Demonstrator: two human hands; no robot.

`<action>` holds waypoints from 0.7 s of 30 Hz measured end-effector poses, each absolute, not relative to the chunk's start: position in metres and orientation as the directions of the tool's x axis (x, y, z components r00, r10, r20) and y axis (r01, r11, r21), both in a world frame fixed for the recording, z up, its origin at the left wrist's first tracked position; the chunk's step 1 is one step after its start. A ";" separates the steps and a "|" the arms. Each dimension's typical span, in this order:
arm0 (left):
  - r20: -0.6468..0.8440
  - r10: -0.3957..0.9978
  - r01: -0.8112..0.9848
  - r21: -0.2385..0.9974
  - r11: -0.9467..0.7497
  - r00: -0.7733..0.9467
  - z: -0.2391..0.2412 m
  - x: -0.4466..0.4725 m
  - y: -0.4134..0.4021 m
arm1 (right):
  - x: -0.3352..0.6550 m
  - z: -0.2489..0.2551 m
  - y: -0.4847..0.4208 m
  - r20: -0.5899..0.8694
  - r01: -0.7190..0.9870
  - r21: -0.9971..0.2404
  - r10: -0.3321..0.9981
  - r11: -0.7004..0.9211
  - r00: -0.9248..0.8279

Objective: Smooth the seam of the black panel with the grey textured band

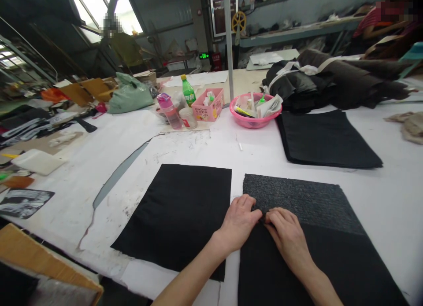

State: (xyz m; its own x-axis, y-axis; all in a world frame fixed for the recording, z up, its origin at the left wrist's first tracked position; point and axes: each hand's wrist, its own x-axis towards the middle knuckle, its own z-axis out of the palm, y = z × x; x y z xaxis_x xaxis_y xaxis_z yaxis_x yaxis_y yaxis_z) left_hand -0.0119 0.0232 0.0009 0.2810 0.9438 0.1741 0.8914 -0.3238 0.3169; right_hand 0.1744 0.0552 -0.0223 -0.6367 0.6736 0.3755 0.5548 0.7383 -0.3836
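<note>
A black fabric panel (317, 266) lies in front of me, with a dark grey textured strip of cloth (297, 198) along its far end. My left hand (239, 218) is at the left edge where the two fabrics meet, its fingers closed on the edge of the textured cloth. Beside it, my right hand (286, 229) pinches the same cloth near the seam line, thumb and fingertips together. The fingertips of both hands almost touch. To the left, a separate black fabric piece (185, 213) lies flat on the white-covered table (128, 218).
A stack of black fabric (330, 138) lies at the back right, below dark cloth bundles (330, 81). Farther back stand a pink basin (256, 121), a pink box (209, 107), a green bottle (188, 91) and a pink-lidded bottle (170, 112). A metal pole (228, 42) rises behind. Two people are in the background.
</note>
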 end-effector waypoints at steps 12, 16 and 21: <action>0.129 0.952 0.883 0.356 -0.305 0.277 0.016 -0.033 0.027 | 0.179 -0.031 0.053 0.390 0.579 -0.395 0.700 0.714 -0.598; 0.082 0.932 0.856 0.373 -0.357 0.352 0.010 -0.024 0.033 | 0.178 -0.031 0.052 0.366 0.580 -0.379 0.692 0.721 -0.622; 0.078 0.924 0.834 0.407 -0.372 0.374 0.003 -0.027 0.035 | 0.185 -0.028 0.057 0.339 0.636 -0.334 0.718 0.696 -0.608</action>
